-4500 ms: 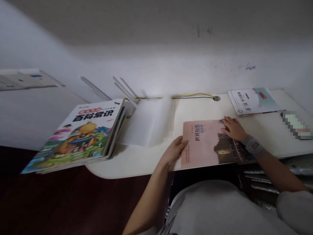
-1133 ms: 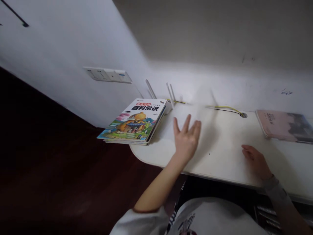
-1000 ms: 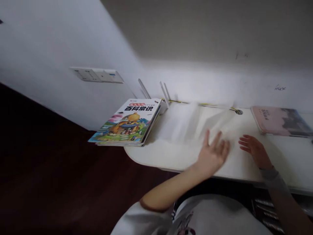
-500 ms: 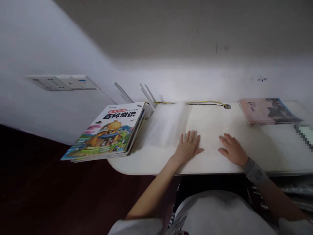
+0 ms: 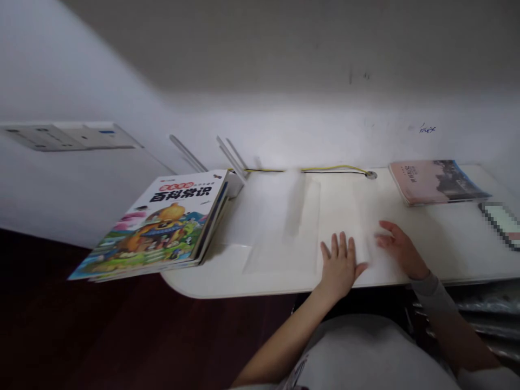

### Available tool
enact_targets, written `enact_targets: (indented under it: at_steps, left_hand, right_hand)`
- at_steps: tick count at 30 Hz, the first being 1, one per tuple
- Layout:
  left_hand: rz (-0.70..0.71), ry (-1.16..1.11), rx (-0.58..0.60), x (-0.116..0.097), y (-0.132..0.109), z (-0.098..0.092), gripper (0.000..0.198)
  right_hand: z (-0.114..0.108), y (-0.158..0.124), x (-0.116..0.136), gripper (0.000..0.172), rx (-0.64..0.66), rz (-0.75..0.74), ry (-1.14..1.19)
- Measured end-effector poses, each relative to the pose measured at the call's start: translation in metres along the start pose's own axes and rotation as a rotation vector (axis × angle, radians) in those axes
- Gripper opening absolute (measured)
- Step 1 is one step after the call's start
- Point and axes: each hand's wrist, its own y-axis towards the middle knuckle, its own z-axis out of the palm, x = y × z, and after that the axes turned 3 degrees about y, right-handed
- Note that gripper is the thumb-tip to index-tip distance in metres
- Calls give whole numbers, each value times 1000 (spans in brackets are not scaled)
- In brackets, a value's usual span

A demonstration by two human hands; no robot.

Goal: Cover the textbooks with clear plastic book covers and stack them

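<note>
A see-through plastic sheet or cover (image 5: 280, 254) lies on the white desk, with faint fold lines across it. My left hand (image 5: 339, 265) rests flat on its right part, fingers spread. Just beyond the sheet's right side is my right hand (image 5: 400, 249), with a grey band at the wrist. Its fingers are loosely bent and apart, partly blurred, and I make out nothing held in them. Whether they touch the sheet's edge I cannot tell.
To the left, a stack of picture books (image 5: 162, 227) overhangs the desk's rounded corner. A white router (image 5: 233, 184) with upright antennas stands behind it. Yellow and black cables run to a desk hole (image 5: 371, 175). Pink booklets (image 5: 434, 181) and a blurred-out phone-like device (image 5: 501, 222) lie at right.
My left hand has slid right and toward me across the sheet. The right hand has lifted and turned from lying flat. The sheet now spreads further right and nearer; the view has shifted right.
</note>
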Motion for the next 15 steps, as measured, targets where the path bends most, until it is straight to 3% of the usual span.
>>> enact_targets:
  at_steps: [4,8,11,15]
  left_hand:
    - [99,-53,-11,-16,3,-11,73]
    - [225,-79,-33,-2,6,-20,73]
    - [153,-43,-58,19,6,-18,71]
    - [45,-8,26,37,-2,-8,70]
  right_hand:
    - [-27,-3,11,44,-124,57,51]
    - [-74,-5,13,41,-174,13,-187]
    - [-109,-10,6,41,-126,29,-326]
    - [-144,-15,-22,41,-101,56,-483]
